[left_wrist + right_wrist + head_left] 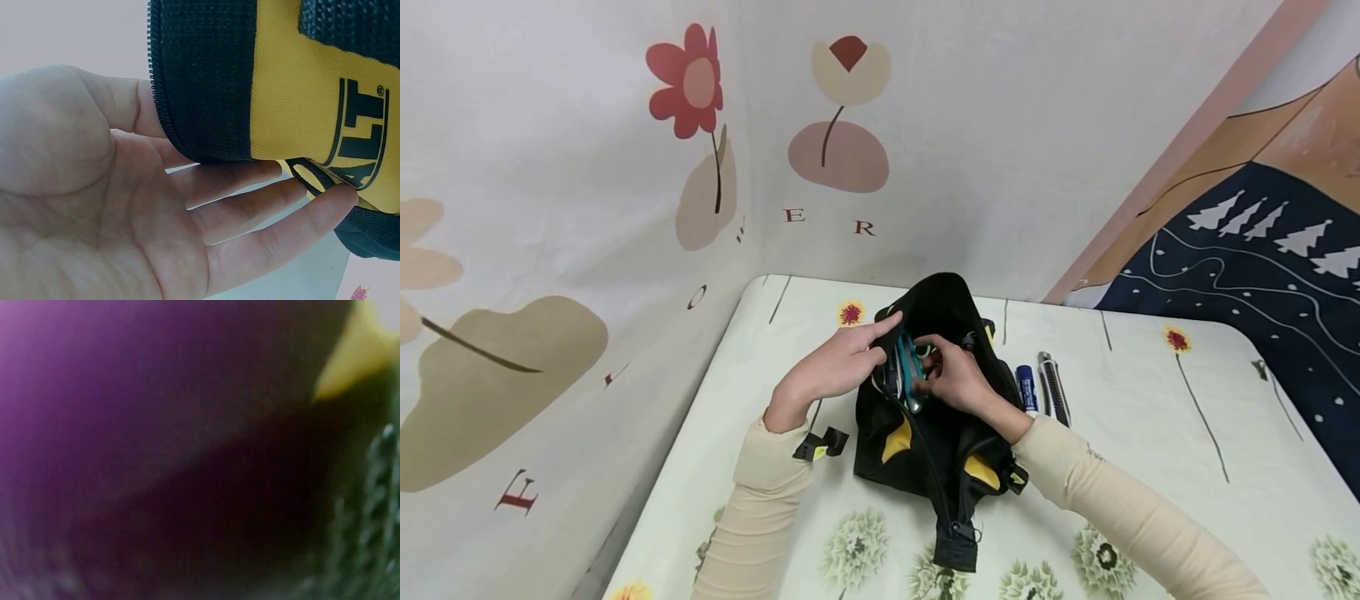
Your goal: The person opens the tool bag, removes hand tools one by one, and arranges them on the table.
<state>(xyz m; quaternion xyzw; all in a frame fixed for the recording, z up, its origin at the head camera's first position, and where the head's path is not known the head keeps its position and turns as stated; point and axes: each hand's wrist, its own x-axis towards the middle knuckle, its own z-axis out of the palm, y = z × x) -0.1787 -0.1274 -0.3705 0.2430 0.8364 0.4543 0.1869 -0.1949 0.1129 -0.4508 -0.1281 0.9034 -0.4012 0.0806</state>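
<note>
A black and yellow tool bag [895, 454] stands on the table with its zipped mouth spread wide. My left hand [838, 362] holds the bag's left rim, the thumb on the inner side. In the left wrist view, the fingers of the left hand [250, 219] lie along the outside of the yellow panel [294, 81]. Inside the mouth, my right hand [958, 379] pinches a teal tool [906, 354] with a shiny metal end, against the left inner wall. Its exact kind is hard to make out. The right wrist view is dark and blurred, with a patch of yellow fabric [353, 356].
Right of the bag lie a blue and white glue stick or marker [1026, 389] and a grey and black utility knife [1054, 387]. A black strap with a buckle [820, 446] sticks out at the left. Another strap end [956, 546] hangs toward the front. A patterned cloth wall [925, 217] rises behind the table.
</note>
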